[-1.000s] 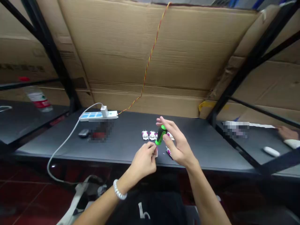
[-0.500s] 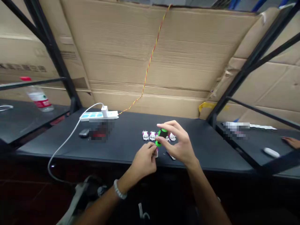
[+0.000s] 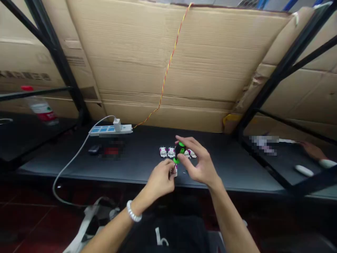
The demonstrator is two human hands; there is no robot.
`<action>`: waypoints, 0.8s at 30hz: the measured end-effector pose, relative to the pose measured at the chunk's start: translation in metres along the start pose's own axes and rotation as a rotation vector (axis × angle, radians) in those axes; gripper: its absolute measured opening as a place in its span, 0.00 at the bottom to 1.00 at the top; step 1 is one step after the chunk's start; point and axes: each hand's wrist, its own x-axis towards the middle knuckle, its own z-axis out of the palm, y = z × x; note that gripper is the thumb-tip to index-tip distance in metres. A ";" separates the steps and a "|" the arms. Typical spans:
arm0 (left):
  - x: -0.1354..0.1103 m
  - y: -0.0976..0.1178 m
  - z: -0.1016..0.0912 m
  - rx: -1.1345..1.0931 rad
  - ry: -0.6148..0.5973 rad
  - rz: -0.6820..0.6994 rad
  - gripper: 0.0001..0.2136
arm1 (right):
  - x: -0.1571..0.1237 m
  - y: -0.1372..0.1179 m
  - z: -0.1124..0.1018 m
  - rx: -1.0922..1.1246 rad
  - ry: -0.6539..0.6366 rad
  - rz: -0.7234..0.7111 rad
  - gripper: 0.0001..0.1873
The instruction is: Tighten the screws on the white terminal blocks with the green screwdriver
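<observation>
My right hand is closed on a green-and-black screwdriver, with thumb and fingers around its handle. The screwdriver stands nearly upright, its shaft pointing down at my left hand. Pinched in my left fingers is a small white-and-magenta part, mostly hidden by them; whether the tip touches it I cannot tell. Behind the hands, several similar white-and-magenta parts sit in a row on the black table. A tiny light-coloured piece lies near my right thumb.
A white power strip with a plugged-in charger and white cable stands back left. Near it lies a small dark object. Black metal posts flank the table. At far right are another person's hand and a white mouse-like object.
My right fingers have shifted around the screwdriver handle, and its angle has changed slightly. My left hand keeps its hold. The other person's hand at far right has moved left and farther into view.
</observation>
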 end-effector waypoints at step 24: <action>0.001 0.004 -0.002 -0.014 -0.001 -0.049 0.10 | 0.003 -0.002 0.002 -0.022 0.006 -0.001 0.21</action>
